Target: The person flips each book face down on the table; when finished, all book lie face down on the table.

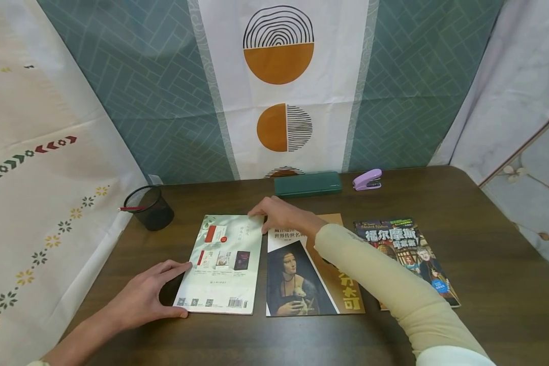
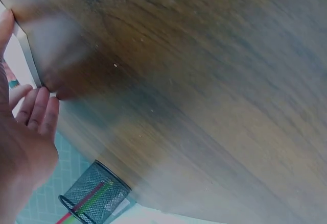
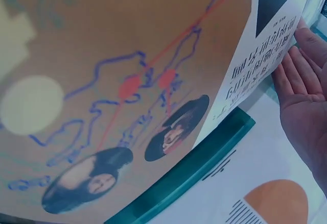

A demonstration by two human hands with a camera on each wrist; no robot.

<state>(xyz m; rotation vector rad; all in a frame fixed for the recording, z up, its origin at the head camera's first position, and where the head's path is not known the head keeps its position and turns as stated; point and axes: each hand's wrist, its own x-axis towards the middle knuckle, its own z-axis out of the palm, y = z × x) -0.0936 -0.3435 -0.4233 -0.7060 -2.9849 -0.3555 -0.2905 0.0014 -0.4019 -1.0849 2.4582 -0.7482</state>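
Observation:
A pale green-white magazine point(image 1: 231, 244), with small book pictures and a barcode, lies on the table in the head view. My left hand point(image 1: 142, 295) spreads thumb and fingers along its left edge. In the left wrist view, that hand's fairly straight fingers point(image 2: 39, 106) meet the magazine's edge. At the upper right corner of the magazine, my right hand point(image 1: 283, 213) touches with its fingers and thumb. Beneath the right wrist lies a brown and white book point(image 1: 297, 284) with a woman's portrait, partly covered by the hand and forearm. It fills much of the right wrist view.
Farther right is a colourful comic-style book point(image 1: 421, 254), partly behind the right sleeve. A dark green case point(image 1: 307, 184) and a purple stapler point(image 1: 367, 180) stand at the table's back edge. The black mesh pen cup point(image 1: 155, 211) is at the back left, holding red and green sticks.

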